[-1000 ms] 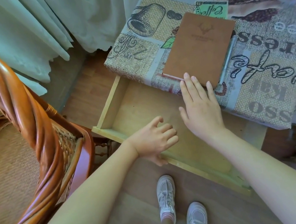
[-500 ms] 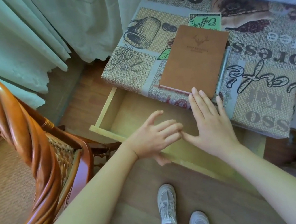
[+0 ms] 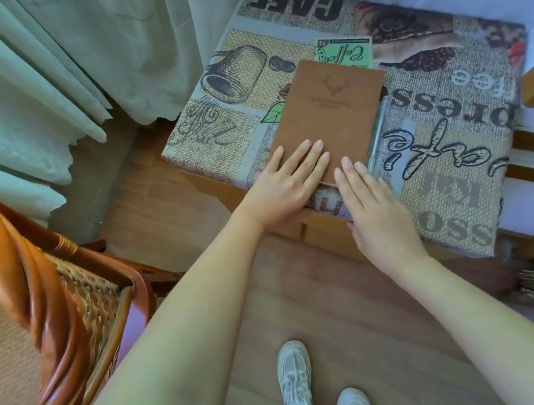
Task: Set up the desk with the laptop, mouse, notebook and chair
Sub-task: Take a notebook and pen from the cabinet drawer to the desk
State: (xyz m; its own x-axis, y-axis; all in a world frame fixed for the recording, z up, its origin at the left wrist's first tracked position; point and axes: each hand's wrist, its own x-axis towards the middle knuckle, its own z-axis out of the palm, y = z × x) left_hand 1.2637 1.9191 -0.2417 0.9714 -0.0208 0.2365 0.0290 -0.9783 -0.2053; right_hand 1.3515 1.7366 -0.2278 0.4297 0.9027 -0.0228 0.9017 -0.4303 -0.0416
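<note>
- My left hand [image 3: 286, 187] lies flat, fingers straight and together, on the near left corner of the brown notebook [image 3: 332, 116], gripping nothing.
- My right hand [image 3: 376, 212] is flat too, fingers straight, at about 4 o'clock from the left one; its fingertips [image 3: 347, 164] touch the notebook's near edge while the palm rests over the desk's front edge.
- The notebook sits closed on the desk [image 3: 450, 140], near the front edge, tilted a little clockwise; its cover looks soft and matte, like suede, stamped with a deer head and small lettering (too small to read).
- A slim silvery pen [image 3: 378, 132] lies along the notebook's right side, at 3 o'clock from it, touching or just beside it.
- The desk wears a coarse, burlap-look cloth printed with coffee words and a grinder.
- The chair [image 3: 42, 305] stands at 8 o'clock from the desk, apart from it: glossy twisted rattan frame with woven cane panels.
- Pale curtains [image 3: 32, 81] hang at 11 o'clock over a wood-plank floor [image 3: 344, 312].
</note>
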